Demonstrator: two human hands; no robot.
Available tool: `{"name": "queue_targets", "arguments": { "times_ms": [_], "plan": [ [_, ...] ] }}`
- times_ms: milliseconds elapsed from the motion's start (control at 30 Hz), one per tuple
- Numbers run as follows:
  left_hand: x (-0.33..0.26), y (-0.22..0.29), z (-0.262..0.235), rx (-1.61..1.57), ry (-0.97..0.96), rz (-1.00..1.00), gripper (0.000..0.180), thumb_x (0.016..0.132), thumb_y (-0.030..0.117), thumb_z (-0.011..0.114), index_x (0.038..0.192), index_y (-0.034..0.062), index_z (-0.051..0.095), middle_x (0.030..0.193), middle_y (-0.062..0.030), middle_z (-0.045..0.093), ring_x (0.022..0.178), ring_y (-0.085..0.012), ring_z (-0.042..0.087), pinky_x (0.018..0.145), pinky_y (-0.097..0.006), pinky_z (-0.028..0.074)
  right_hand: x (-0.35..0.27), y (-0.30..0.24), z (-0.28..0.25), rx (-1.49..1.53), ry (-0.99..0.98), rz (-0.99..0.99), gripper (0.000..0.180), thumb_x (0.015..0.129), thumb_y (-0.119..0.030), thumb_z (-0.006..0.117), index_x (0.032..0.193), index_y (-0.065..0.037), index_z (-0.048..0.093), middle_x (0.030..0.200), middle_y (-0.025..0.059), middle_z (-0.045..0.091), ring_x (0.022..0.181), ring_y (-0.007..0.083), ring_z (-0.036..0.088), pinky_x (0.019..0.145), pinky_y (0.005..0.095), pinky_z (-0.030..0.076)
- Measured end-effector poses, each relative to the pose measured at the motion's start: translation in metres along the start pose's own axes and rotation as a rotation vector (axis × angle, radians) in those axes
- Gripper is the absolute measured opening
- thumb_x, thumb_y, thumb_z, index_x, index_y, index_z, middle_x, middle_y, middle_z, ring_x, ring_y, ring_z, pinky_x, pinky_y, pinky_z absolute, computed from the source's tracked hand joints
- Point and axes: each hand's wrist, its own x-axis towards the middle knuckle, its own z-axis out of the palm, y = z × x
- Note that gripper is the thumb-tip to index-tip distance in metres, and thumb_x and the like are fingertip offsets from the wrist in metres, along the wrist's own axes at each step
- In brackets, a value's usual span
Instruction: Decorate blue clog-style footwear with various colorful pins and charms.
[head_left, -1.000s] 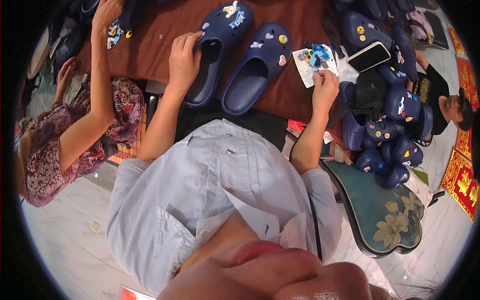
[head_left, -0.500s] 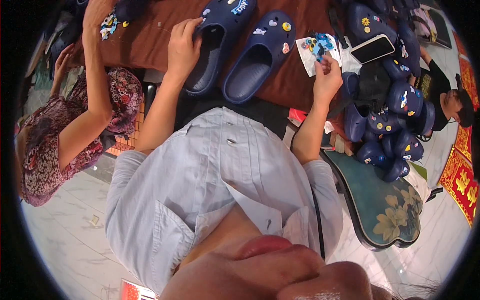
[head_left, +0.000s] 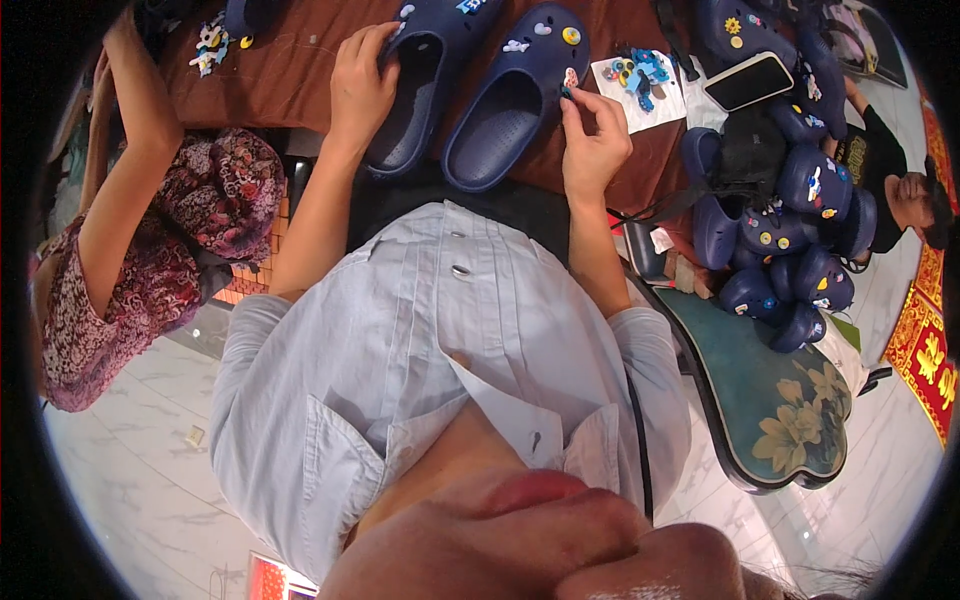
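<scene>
Two navy clogs lie side by side on the brown cloth, toes pointing away from me. My left hand [head_left: 362, 88] grips the outer upper edge of the left clog [head_left: 437, 50], its fingers closed near a small pale charm. The right clog [head_left: 488, 130] carries several charms on its toe, among them a round yellow one [head_left: 571, 36] and a pinkish one [head_left: 571, 76]. My right hand [head_left: 598, 140] is closed in a pinch on a small dark teal shoe charm [head_left: 567, 92], right beside that clog's outer edge. Loose blue and coloured charms [head_left: 645, 72] lie on white paper to the right.
A phone [head_left: 748, 81] lies beyond the paper, beside a pile of decorated navy clogs [head_left: 785, 215]. More charms [head_left: 211, 45] are at the far left, near a co-worker's arm [head_left: 140, 150]. A flowered stool [head_left: 760, 390] stands right; another person [head_left: 890, 180] is behind the pile.
My right hand has moved left from the charms on the paper to the right clog's edge, carrying a small charm. My left hand stays on the left clog. The co-worker's raised arm has drawn leftward.
</scene>
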Motion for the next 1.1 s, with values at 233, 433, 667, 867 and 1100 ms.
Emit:
{"name": "queue_targets", "arguments": {
  "times_ms": [233,433,667,867,1100],
  "plan": [
    [0.0,0.001,0.0,-0.003,0.004,-0.004,0.043,0.078,-0.002,0.065,0.12,0.0066,0.063,0.116,-0.0157,0.065,0.109,-0.0367,0.06,0.095,-0.045,0.048,-0.005,-0.006,0.005,-0.025,0.027,-0.077,0.021,0.078,0.003,0.076,0.099,-0.002,0.075,0.095,0.0125,0.069,0.086,0.0256,0.068,0.077,0.0347,0.054],
    [0.0,-0.001,0.0,-0.004,-0.001,-0.001,0.044,0.077,-0.002,0.065,0.121,0.007,0.062,0.116,-0.0157,0.064,0.109,-0.037,0.059,0.095,-0.045,0.048,-0.01,-0.002,0.003,-0.013,0.003,-0.08,0.023,0.08,0.003,0.075,0.102,-0.001,0.075,0.098,0.0135,0.069,0.089,0.0257,0.068,0.079,0.0347,0.054],
    [0.002,0.001,0.0,0.027,0.016,0.02,0.041,0.082,-0.004,0.065,0.122,0.0064,0.063,0.116,-0.0152,0.065,0.106,-0.0323,0.064,0.089,-0.04,0.054,-0.013,-0.001,0.002,-0.007,0.001,-0.066,0.022,0.081,0.002,0.074,0.102,-0.001,0.075,0.098,0.0134,0.069,0.09,0.0258,0.068,0.079,0.0347,0.054],
    [0.002,0.002,-0.001,0.038,-0.005,0.002,0.039,0.083,-0.003,0.065,0.121,0.0066,0.063,0.116,-0.0155,0.065,0.104,-0.0331,0.065,0.089,-0.04,0.054,-0.009,-0.002,0.002,0.0,-0.033,-0.103,0.019,0.081,0.003,0.073,0.1,-0.001,0.074,0.096,0.0124,0.067,0.089,0.0271,0.065,0.079,0.0359,0.053],
    [0.001,0.001,0.002,0.001,0.005,-0.014,0.04,0.08,-0.003,0.065,0.119,0.0061,0.063,0.114,-0.0148,0.065,0.106,-0.0346,0.062,0.092,-0.042,0.051,-0.01,-0.003,0.002,-0.152,-0.117,-0.273,0.028,0.079,0.008,0.066,0.105,0.001,0.072,0.101,0.0128,0.062,0.095,0.0311,0.057,0.083,0.0401,0.048]
  ]
}}
